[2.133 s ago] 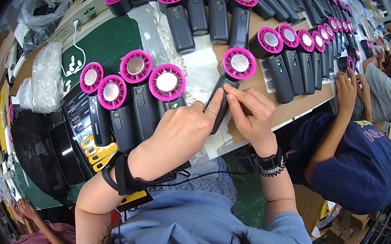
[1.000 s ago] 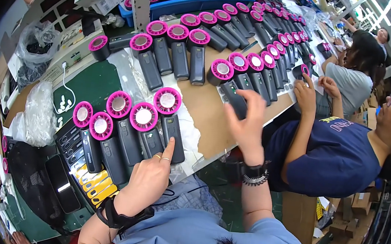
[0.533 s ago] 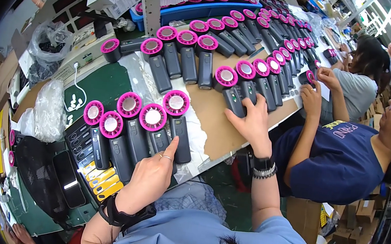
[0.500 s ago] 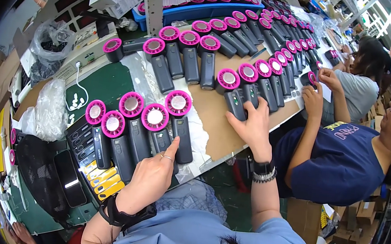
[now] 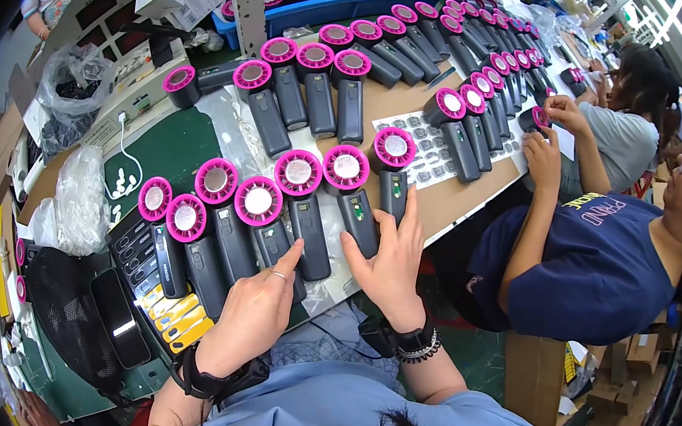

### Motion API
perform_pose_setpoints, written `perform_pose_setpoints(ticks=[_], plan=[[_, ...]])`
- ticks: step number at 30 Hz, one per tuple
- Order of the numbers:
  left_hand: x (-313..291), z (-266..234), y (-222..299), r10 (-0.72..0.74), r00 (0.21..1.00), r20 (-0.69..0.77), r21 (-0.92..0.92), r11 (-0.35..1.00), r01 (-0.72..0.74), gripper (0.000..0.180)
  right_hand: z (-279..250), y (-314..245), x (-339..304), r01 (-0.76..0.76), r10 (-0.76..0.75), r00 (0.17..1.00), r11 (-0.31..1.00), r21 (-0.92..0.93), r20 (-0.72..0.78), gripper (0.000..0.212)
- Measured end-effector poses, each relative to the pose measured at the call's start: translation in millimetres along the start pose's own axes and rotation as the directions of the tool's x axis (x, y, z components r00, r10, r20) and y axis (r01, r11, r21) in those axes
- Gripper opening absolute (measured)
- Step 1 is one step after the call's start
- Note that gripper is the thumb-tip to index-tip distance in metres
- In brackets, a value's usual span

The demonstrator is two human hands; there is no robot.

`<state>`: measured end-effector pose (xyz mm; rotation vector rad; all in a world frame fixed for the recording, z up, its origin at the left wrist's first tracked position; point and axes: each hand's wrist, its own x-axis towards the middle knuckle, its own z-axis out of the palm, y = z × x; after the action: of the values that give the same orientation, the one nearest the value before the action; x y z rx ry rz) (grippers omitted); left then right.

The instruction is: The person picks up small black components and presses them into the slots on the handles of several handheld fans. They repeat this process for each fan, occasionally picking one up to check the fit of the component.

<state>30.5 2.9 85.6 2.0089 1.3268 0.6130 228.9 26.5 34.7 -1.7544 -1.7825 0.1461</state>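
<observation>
A row of dark grey handheld fans with round pink heads lies along the near bench edge. My left hand [image 5: 254, 309] rests over the lower handle of one handheld fan [image 5: 271, 240]; its index finger is stretched along the handle, the other fingers partly hidden. My right hand [image 5: 390, 262] spans two more fans at the row's right end. Its thumb and index finger straddle the handle of the nearer fan [image 5: 356, 215]. The remaining fingers lie against the farther fan [image 5: 393, 192]. Small green parts show in the openings of both handles.
More fans [image 5: 318, 101] stand in rows behind, by a blue bin [image 5: 348, 15]. A sheet of small dark pieces [image 5: 429, 151] lies right of my hand. At left are yellow pieces [image 5: 179, 317], a phone [image 5: 119, 318] and a plastic bag [image 5: 83, 198]. A co-worker [image 5: 586, 260] sits at right.
My right hand has moved left and nearer with two fans, which now stand beside the near row. The sheet of small dark pieces is uncovered. My left hand stays nearly in place.
</observation>
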Motion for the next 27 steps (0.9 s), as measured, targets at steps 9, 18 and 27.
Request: perform_pose_setpoints(ticks=[9, 18, 27], plan=[[12, -3, 9, 0.086, 0.988, 0.129, -0.316, 0.948, -0.041, 0.039, -6, -3, -18, 0.077, -0.078, 0.997, 0.961, 0.266, -0.005, 0.042], [10, 2, 6, -0.017, 0.985, 0.173, -0.876, 0.454, 0.162, 0.038, -35, -36, -9, 0.118, -0.315, 0.946, 0.553, 0.825, 0.077, 0.024], [-10, 8, -3, -0.094, 0.993, 0.068, -0.838, 0.534, 0.108, 0.04, -30, -55, -19, 0.063, -0.373, 0.915, 0.505, 0.861, 0.152, 0.021]])
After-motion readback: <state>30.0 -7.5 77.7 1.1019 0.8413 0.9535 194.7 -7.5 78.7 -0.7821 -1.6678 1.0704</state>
